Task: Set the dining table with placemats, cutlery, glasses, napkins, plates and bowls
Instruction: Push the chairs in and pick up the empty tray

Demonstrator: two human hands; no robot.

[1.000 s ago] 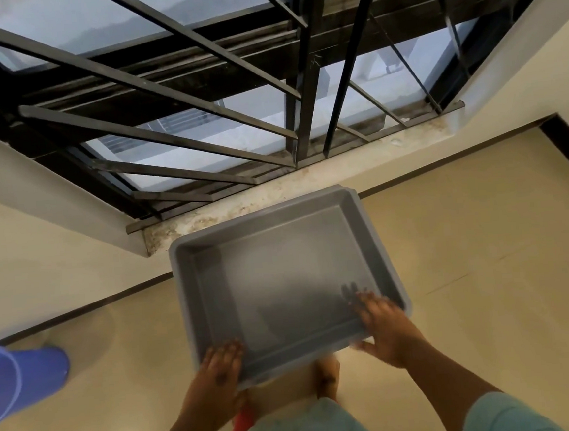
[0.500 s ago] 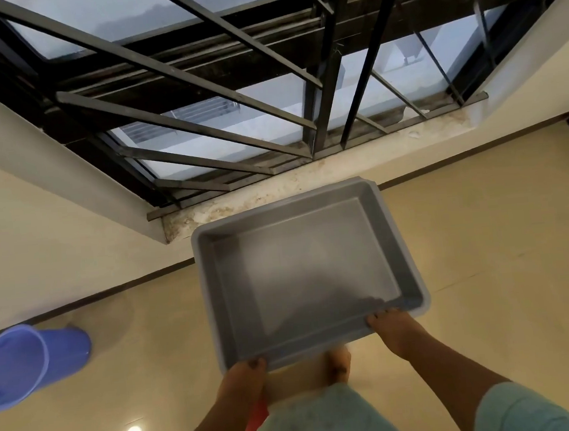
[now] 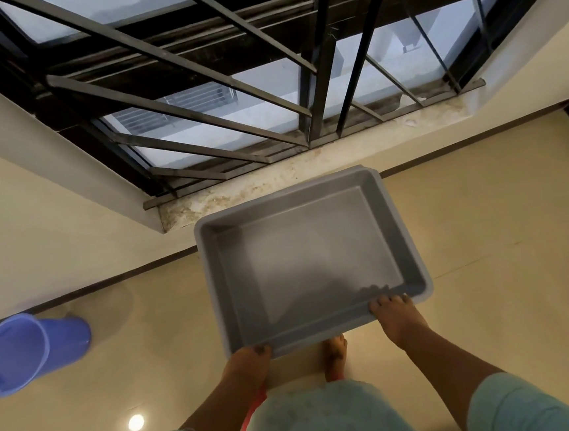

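While both hands grip its near rim, the grey tray [image 3: 315,264] hangs level above the floor [image 3: 501,230], left hand [image 3: 246,364] at seven o'clock, right hand [image 3: 397,319] at five. Over at nine o'clock stands a blue bucket [image 3: 30,351] below the barred window [image 3: 230,82].

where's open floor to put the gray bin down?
Bare floor right of the gray bin, out to the dark skirting. More between the bin and the blue bucket. Tight directly below: a bare foot. Both hands grip the near rim.
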